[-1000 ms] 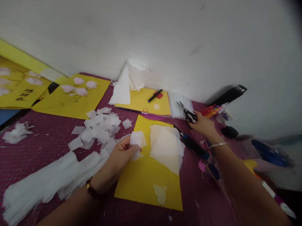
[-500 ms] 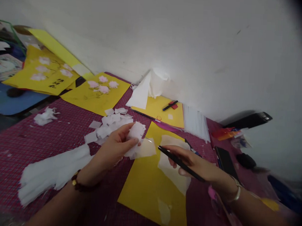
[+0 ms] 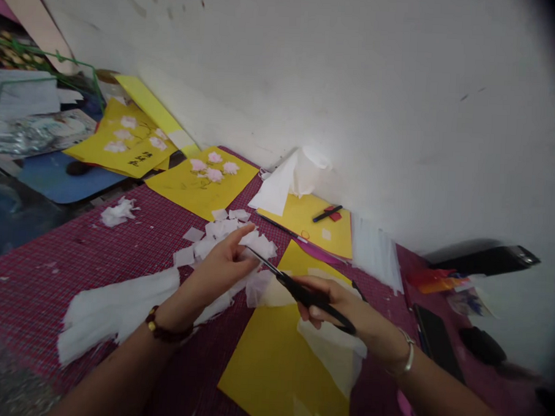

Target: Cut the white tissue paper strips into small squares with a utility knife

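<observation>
My left hand (image 3: 222, 268) pinches a small folded piece of white tissue paper (image 3: 258, 246) above the maroon mat. My right hand (image 3: 337, 305) grips black-handled scissors (image 3: 301, 289), and their thin blades reach left to the tissue at my left fingertips. Below both hands lies a yellow sheet (image 3: 275, 367) with pale tissue pieces (image 3: 335, 354) on it. A long strip of white tissue (image 3: 112, 308) runs under my left forearm, and cut white squares (image 3: 214, 233) are heaped just beyond my left hand.
Yellow cards with pink tissue flowers (image 3: 212, 168) lie at the back left. Against the wall stand a crumpled white tissue (image 3: 292, 178), a yellow sheet with a black marker (image 3: 327, 213) and a white paper stack (image 3: 376, 255). A black phone (image 3: 435, 340) and black stapler (image 3: 489, 260) sit right.
My right hand took the scissors from the back right and brought them across to the tissue held in my left hand. The view has swung left.
</observation>
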Action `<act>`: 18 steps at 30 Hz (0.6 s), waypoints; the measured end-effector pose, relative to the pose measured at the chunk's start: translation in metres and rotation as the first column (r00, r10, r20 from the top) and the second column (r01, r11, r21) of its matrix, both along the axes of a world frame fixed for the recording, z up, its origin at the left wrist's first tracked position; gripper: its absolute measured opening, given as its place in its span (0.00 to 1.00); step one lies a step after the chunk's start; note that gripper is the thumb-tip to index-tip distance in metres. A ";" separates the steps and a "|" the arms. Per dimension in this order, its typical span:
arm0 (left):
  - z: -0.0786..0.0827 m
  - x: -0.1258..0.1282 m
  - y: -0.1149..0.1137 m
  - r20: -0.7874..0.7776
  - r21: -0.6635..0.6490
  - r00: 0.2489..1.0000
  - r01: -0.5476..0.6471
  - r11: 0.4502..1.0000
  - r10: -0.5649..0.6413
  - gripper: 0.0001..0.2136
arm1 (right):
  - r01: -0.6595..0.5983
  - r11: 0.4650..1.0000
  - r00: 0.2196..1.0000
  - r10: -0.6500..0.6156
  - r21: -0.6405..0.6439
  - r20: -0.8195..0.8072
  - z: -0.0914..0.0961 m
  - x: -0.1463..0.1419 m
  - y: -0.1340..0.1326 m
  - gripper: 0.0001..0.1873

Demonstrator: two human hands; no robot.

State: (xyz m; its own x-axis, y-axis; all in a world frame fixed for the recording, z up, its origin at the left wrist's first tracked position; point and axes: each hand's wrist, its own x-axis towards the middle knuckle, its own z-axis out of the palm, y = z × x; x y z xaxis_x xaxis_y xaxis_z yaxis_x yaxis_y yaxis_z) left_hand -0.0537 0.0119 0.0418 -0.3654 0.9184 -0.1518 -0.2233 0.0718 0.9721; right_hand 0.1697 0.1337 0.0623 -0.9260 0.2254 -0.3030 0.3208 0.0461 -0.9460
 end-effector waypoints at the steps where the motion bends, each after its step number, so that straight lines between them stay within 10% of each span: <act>1: 0.000 -0.002 0.000 0.032 0.004 0.999 -0.037 0.999 0.037 0.34 | 0.015 1.000 1.000 -0.015 -0.010 -0.006 -0.001 -0.001 0.001 0.37; 9: 0.003 -0.020 0.004 0.484 -0.021 0.848 -0.235 0.972 0.215 0.17 | 0.065 0.984 0.986 -0.089 -0.164 -0.141 -0.020 -0.004 0.008 0.27; 18: -0.005 -0.020 0.000 0.297 0.036 0.952 -0.095 0.995 0.081 0.29 | 0.084 0.992 0.991 -0.093 -0.093 -0.093 -0.027 -0.007 0.012 0.31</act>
